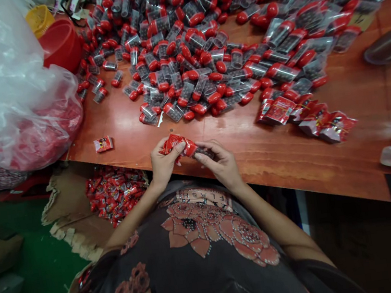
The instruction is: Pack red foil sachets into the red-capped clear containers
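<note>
Both my hands are raised over the table's front edge. My left hand (163,163) pinches a crinkled red foil packet (177,144). My right hand (219,162) grips the packet's other end, where a dark-filled clear tube (204,153) partly shows; my fingers hide most of it. Just ahead lies a large heap of clear tubes with red caps and dark contents (183,56). Sealed red packets (308,121) lie in a loose group to the right, and a single one (103,144) lies to the left.
The orange-brown wooden table (292,162) bears these items. A clear plastic bag of red items (10,95) and a red bucket (61,44) stand at left. Below the edge, a torn cardboard box holds red packets (115,194). A grey cylinder (390,44) lies at right.
</note>
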Available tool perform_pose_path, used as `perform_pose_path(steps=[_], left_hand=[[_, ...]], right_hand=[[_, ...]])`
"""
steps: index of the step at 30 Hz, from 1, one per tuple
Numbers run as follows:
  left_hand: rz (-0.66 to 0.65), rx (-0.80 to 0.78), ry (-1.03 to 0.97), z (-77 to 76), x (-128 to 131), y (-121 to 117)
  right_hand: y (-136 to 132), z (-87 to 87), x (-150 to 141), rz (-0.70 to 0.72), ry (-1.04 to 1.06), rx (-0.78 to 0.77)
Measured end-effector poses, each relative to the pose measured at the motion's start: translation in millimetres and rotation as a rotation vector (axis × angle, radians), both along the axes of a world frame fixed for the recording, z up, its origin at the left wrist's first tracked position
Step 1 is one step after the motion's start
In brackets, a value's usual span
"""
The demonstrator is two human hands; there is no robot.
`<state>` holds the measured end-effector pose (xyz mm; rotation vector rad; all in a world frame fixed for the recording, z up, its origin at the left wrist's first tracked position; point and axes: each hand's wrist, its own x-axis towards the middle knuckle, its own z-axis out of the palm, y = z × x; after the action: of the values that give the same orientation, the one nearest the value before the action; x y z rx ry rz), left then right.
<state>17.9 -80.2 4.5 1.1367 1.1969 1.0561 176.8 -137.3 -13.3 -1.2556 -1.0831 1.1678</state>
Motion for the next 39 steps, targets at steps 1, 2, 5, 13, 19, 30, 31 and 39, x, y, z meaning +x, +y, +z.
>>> perform_pose_path(steps=[1,2,5,13,19,30,31,39], left_hand=[[-0.006,0.005,-0.004,-0.3,0,0],[-0.01,0.009,-0.006,-0.4,-1,1],[-0.02,0.006,-0.006,-0.1,-1,1],[0.038,0.109,0.029,6.0,3,-5],[0.028,0.136,0.053,8.4,3,-5],[0.096,-0.183,-0.141,-0.2,1,6],[0.095,-0.211,-0.159,-1.1,0,7],[0.087,-0.073,-0.1,-1.3,2,2]], right_hand=[[1,0.9,2,0.013,-0.043,0.038],[2,1.8,4,0.023,-0.077,0.068],[4,3.8,9,0.039,-0.116,0.098],[0,-1.7,7,0.081,-0.069,0.035],[-1,-3.3,5,0.069,-0.042,0.039],[-2,-4.0,15,0.092,0.061,0.072],[-1,-4.0,16,0.146,0.068,0.059],[8,-2.5,9,0.379,0.021,-0.057]])
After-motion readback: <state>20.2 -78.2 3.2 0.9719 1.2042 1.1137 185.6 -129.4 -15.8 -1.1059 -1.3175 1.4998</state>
